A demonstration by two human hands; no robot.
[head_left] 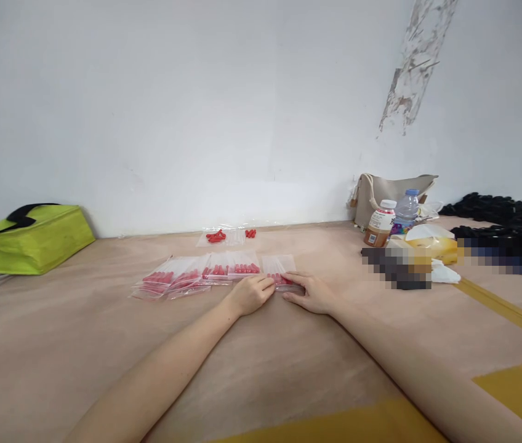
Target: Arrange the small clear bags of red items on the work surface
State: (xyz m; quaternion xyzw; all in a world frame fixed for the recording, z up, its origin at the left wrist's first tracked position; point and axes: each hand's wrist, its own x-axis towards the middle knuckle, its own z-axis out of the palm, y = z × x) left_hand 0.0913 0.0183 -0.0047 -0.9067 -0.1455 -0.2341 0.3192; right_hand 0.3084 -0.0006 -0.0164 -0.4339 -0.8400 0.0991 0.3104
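Observation:
A small clear plastic bag (278, 264) with several red pieces in its lower part lies flat on the table. My left hand (252, 295) is closed at its lower left corner, fingers curled together on the edge. Over its right side rests my right hand (313, 294), fingers stretched out and thumb apart. Left of my hands, a row of overlapping similar bags (191, 274) holds more red pieces. Farther back, loose-looking red pieces (216, 236) lie on or in clear plastic; their exact kind is too small to tell.
A lime-green bag (34, 240) with black straps stands at the far left. To the right are a brown drink bottle (380, 224), a clear bottle (409, 209), a beige bag (365, 200), a tissue pack (434, 243) and black items (510, 227). A white wall (196, 123) rises behind.

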